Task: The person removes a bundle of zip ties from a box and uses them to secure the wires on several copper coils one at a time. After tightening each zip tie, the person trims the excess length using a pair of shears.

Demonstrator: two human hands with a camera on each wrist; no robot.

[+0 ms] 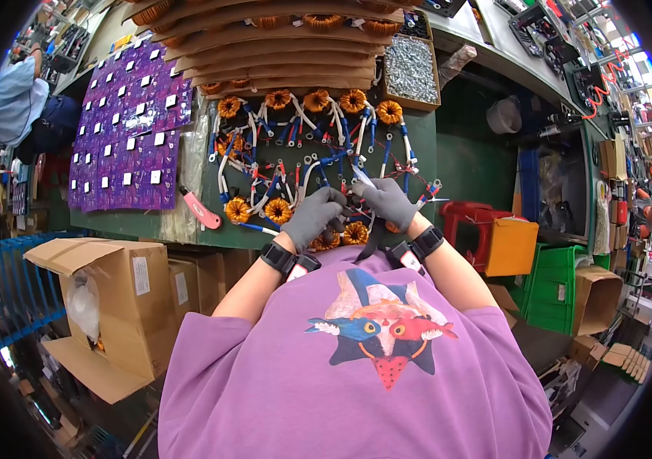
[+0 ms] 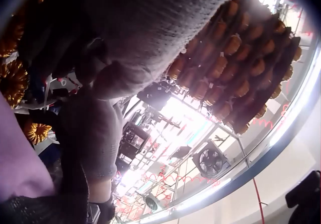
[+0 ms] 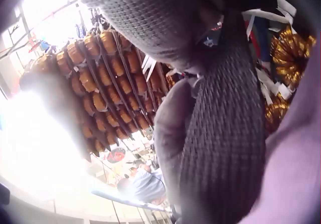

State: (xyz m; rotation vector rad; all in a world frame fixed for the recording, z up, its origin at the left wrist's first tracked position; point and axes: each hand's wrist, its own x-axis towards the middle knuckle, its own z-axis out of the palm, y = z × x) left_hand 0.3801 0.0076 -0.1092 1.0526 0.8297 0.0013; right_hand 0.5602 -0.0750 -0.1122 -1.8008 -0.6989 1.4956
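Observation:
In the head view the gloved left hand (image 1: 315, 218) bends its fingers over wires beside a copper-coloured coil (image 1: 355, 232); what they touch is hidden. The gloved right hand (image 1: 387, 203), close to its right, pinches thin white strips (image 1: 362, 177) that stick out toward the far side. Between and beyond the hands lie white and blue leads with ring terminals (image 1: 326, 162). Rows of coils (image 1: 278, 209) edge the group. In the left wrist view the left glove (image 2: 105, 83) covers its fingertips. White strips (image 3: 149, 66) show beside the right glove (image 3: 215, 93) in the right wrist view.
Stacked coils between cardboard sheets (image 1: 280, 53) stand at the back, beside a box of metal parts (image 1: 411, 70). Purple boards (image 1: 128, 130) and a pink-handled tool (image 1: 202, 210) lie left. An open carton (image 1: 115, 306) stands front left; a red stool (image 1: 473, 218) is right.

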